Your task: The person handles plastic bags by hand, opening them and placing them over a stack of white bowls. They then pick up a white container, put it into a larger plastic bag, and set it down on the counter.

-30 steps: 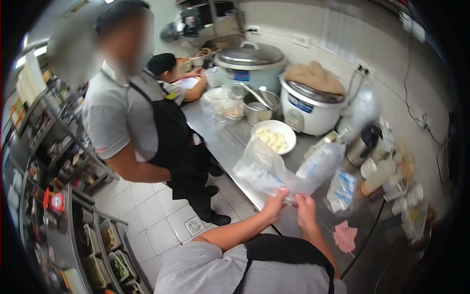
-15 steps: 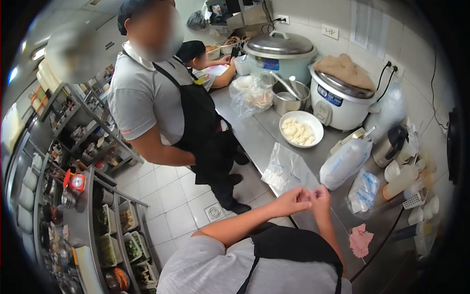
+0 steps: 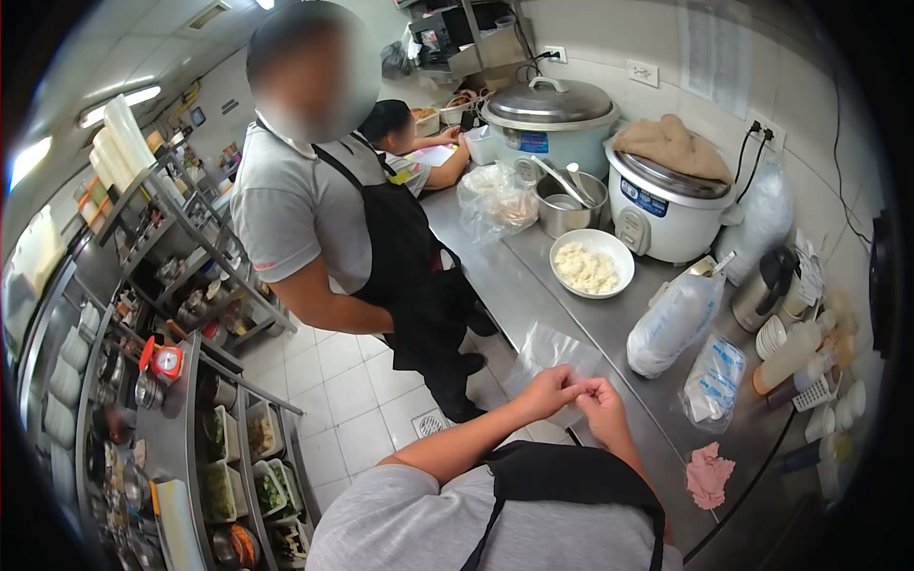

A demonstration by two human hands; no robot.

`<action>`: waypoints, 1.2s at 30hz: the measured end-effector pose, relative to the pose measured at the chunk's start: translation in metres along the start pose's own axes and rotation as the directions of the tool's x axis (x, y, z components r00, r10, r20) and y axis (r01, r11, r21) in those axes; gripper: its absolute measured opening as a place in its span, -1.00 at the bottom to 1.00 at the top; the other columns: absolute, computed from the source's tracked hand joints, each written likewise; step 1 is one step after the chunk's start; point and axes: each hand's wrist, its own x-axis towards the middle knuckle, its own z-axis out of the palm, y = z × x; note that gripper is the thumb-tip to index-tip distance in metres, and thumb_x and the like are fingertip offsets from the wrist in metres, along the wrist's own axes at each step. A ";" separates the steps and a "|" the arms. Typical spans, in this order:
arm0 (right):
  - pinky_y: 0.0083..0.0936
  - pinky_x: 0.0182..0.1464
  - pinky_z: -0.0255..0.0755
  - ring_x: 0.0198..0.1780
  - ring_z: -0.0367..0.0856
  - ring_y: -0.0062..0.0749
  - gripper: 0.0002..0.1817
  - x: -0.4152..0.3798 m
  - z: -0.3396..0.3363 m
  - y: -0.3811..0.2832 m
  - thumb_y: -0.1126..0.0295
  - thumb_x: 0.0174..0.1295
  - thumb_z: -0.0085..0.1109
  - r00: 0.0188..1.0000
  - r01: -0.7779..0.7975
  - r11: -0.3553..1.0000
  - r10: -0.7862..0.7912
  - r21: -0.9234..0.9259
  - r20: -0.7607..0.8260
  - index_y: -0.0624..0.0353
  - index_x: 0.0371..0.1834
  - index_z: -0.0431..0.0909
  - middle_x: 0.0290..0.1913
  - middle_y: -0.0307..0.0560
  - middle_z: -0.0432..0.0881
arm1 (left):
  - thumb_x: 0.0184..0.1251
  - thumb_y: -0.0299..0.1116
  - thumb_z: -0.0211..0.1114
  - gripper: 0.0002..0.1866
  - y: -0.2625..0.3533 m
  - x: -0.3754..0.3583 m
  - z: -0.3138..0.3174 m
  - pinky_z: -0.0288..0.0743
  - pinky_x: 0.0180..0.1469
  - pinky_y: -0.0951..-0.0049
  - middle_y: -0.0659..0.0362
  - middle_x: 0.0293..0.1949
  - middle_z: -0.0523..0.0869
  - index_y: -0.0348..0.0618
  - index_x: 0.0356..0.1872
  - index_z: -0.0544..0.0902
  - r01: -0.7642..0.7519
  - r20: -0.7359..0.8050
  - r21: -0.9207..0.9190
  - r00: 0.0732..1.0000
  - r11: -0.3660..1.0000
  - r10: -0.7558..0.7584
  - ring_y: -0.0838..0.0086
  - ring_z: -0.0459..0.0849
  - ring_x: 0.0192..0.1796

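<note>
My left hand (image 3: 550, 394) and my right hand (image 3: 604, 411) meet close together over the counter's near edge, fingertips pinched. Between and beyond them is a clear plastic bag (image 3: 549, 350), which both hands grip at its near end. Its far part spreads loosely over the counter edge. Past it stands a white bowl (image 3: 624, 255) of pale, lumpy food (image 3: 586, 270). To the right of my hands are a tall wrapped sleeve in clear plastic (image 3: 674, 328) and a smaller wrapped pack (image 3: 714, 379).
A pink cloth (image 3: 708, 474) lies on the steel counter (image 3: 657, 419). Two rice cookers (image 3: 662, 214) and a metal pot (image 3: 562, 215) stand behind the bowl. A co-worker in a black apron (image 3: 405, 247) stands on the left; another person sits farther back. Shelves with food tubs (image 3: 271, 490) line the left.
The bag's far part has shifted and looks more spread and transparent. My hands are a little closer together. The whole view has tilted slightly, and the co-worker appears farther right.
</note>
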 end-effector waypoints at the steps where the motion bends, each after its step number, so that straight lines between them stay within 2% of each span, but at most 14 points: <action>1: -0.75 -0.34 0.27 -0.42 0.33 -0.74 -0.83 -0.001 -0.006 0.001 0.60 0.02 -0.03 0.998 -0.019 1.000 0.019 0.013 -0.052 0.26 -0.28 0.35 -0.43 -0.29 0.41 | 0.07 -0.37 0.16 -0.82 -0.004 0.002 0.002 0.29 -0.49 0.57 0.24 -0.63 0.43 -0.26 -0.52 0.39 -0.001 0.003 -0.014 1.000 1.000 0.001 0.64 0.39 -0.53; 6: -0.70 -0.35 0.24 -0.45 0.31 -0.63 -0.80 0.001 -0.054 0.017 0.57 -0.05 0.03 0.967 0.017 0.998 -0.034 -0.067 -0.254 0.24 -0.30 0.37 -0.40 -0.21 0.40 | 0.10 -0.38 0.14 -0.84 -0.007 0.009 0.004 0.35 -0.50 0.61 0.25 -0.63 0.46 -0.22 -0.53 0.39 0.054 0.036 -0.227 0.998 0.972 -0.046 0.65 0.46 -0.55; 7: -0.64 -0.33 0.26 -0.43 0.33 -0.54 -0.77 0.001 -0.054 0.011 0.56 -0.09 0.06 0.939 0.139 0.950 -0.217 -0.280 -0.269 0.24 -0.29 0.37 -0.38 -0.17 0.40 | 0.10 -0.38 0.14 -0.84 -0.002 0.009 0.001 0.35 -0.50 0.61 0.25 -0.63 0.46 -0.22 -0.53 0.39 0.044 0.026 -0.225 0.999 0.973 -0.039 0.65 0.46 -0.55; 11: -0.39 -0.18 0.29 -0.23 0.38 -0.16 -0.59 -0.024 -0.037 -0.055 0.48 -0.24 0.19 0.683 0.265 0.313 -0.728 -0.912 -0.051 0.24 -0.22 0.36 -0.26 0.02 0.38 | 0.10 -0.41 0.15 -0.85 -0.002 0.018 0.015 0.38 -0.52 0.62 0.30 -0.65 0.44 -0.22 -0.53 0.39 0.002 0.029 -0.249 1.000 0.969 0.006 0.66 0.45 -0.57; 13: -0.34 -0.11 0.28 -0.16 0.37 -0.09 -0.56 -0.038 -0.027 -0.062 0.46 -0.22 0.20 0.723 0.504 0.403 -0.681 -0.764 0.118 0.22 -0.18 0.35 -0.19 0.06 0.37 | 0.08 -0.46 0.13 -0.88 0.009 0.018 0.024 0.36 -0.50 0.63 0.29 -0.62 0.44 -0.21 -0.56 0.39 0.041 0.095 -0.318 0.995 0.947 -0.011 0.66 0.43 -0.57; 15: -0.31 -0.11 0.27 -0.16 0.38 -0.07 -0.55 -0.042 -0.008 -0.066 0.40 -0.20 0.21 0.799 0.493 0.558 -0.594 -0.668 0.093 0.23 -0.17 0.33 -0.18 0.09 0.38 | 0.06 -0.47 0.10 -0.89 0.016 0.018 0.034 0.35 -0.50 0.64 0.28 -0.61 0.45 -0.18 -0.58 0.38 0.073 0.176 -0.433 0.984 0.898 0.005 0.64 0.44 -0.56; 18: -0.30 -0.17 0.29 -0.21 0.44 -0.11 -0.55 -0.044 -0.015 -0.044 0.33 -0.16 0.20 0.851 0.270 0.526 -0.523 -0.807 -0.056 0.19 -0.15 0.34 -0.30 0.05 0.45 | 0.06 -0.47 0.08 -0.92 0.031 0.021 0.032 0.34 -0.51 0.64 0.28 -0.62 0.46 -0.15 -0.57 0.39 0.199 0.236 -0.523 0.968 0.828 -0.084 0.62 0.45 -0.57; 21: -0.33 -0.23 0.29 -0.31 0.48 -0.19 -0.63 -0.054 -0.033 -0.035 0.28 -0.11 0.17 0.977 -0.008 0.584 -0.170 -0.812 -0.132 0.13 -0.20 0.40 -0.45 -0.06 0.49 | 0.06 -0.46 0.06 -0.94 0.033 0.031 0.022 0.33 -0.53 0.64 0.28 -0.65 0.44 -0.13 -0.55 0.41 0.322 0.301 -0.575 0.938 0.752 -0.171 0.61 0.45 -0.60; 22: -0.34 -0.24 0.28 -0.35 0.48 -0.20 -0.67 -0.055 -0.038 -0.035 0.29 -0.10 0.16 0.978 0.019 0.556 -0.184 -0.831 -0.100 0.11 -0.23 0.42 -0.49 -0.09 0.49 | 0.05 -0.44 0.11 -0.95 0.027 0.036 0.019 0.34 -0.46 0.65 0.25 -0.52 0.48 -0.15 -0.47 0.43 0.342 0.350 -0.538 0.922 0.771 -0.164 0.60 0.48 -0.45; 25: -0.36 -0.29 0.28 -0.45 0.47 -0.22 -0.77 -0.052 -0.051 -0.038 0.30 -0.09 0.15 0.967 0.142 0.460 -0.252 -0.877 0.024 0.10 -0.34 0.48 -0.55 -0.14 0.49 | 0.01 -0.41 0.18 -0.81 0.035 0.039 0.026 0.34 -0.31 0.61 0.21 -0.31 0.47 -0.17 -0.33 0.43 -0.202 -0.009 -0.339 0.977 0.919 0.211 0.55 0.45 -0.23; 29: -0.41 -0.39 0.30 -0.49 0.46 -0.23 -0.82 -0.048 -0.065 -0.048 0.32 -0.12 0.19 0.957 0.281 0.478 -0.208 -0.832 0.203 0.13 -0.45 0.49 -0.53 -0.10 0.49 | -0.06 -0.29 0.27 -0.61 0.090 0.036 0.009 0.29 -0.13 0.49 0.12 -0.18 0.43 -0.20 -0.19 0.41 -0.769 0.216 -0.031 0.619 0.639 0.755 0.38 0.41 -0.13; 32: -0.50 -0.49 0.27 -0.53 0.44 -0.35 -0.85 -0.046 -0.059 -0.081 0.37 -0.12 0.20 0.924 0.376 0.543 -0.276 -0.750 0.263 0.15 -0.50 0.47 -0.55 -0.13 0.48 | -0.05 -0.23 0.26 -0.62 0.104 0.043 0.014 0.33 -0.24 0.48 0.08 -0.33 0.49 -0.20 -0.22 0.44 -0.846 0.430 -0.121 0.427 0.520 0.795 0.31 0.46 -0.27; 33: -0.54 -0.52 0.25 -0.54 0.43 -0.40 -0.86 -0.048 -0.060 -0.091 0.39 -0.12 0.21 0.906 0.411 0.549 -0.339 -0.728 0.256 0.16 -0.52 0.46 -0.56 -0.15 0.47 | -0.02 -0.22 0.24 -0.66 0.102 0.044 0.011 0.34 -0.28 0.48 0.08 -0.40 0.49 -0.20 -0.26 0.46 -0.763 0.550 -0.104 0.491 0.639 0.676 0.29 0.47 -0.33; 36: -0.66 -0.53 0.21 -0.54 0.37 -0.60 -0.89 -0.053 -0.086 -0.105 0.45 -0.07 0.18 0.980 0.150 0.872 -0.071 -0.465 0.184 0.19 -0.53 0.44 -0.57 -0.23 0.44 | 0.06 -0.19 0.18 -0.73 0.099 0.053 0.008 0.34 -0.41 0.47 0.11 -0.58 0.49 -0.21 -0.42 0.50 -0.565 0.759 -0.024 0.527 0.825 0.383 0.29 0.47 -0.50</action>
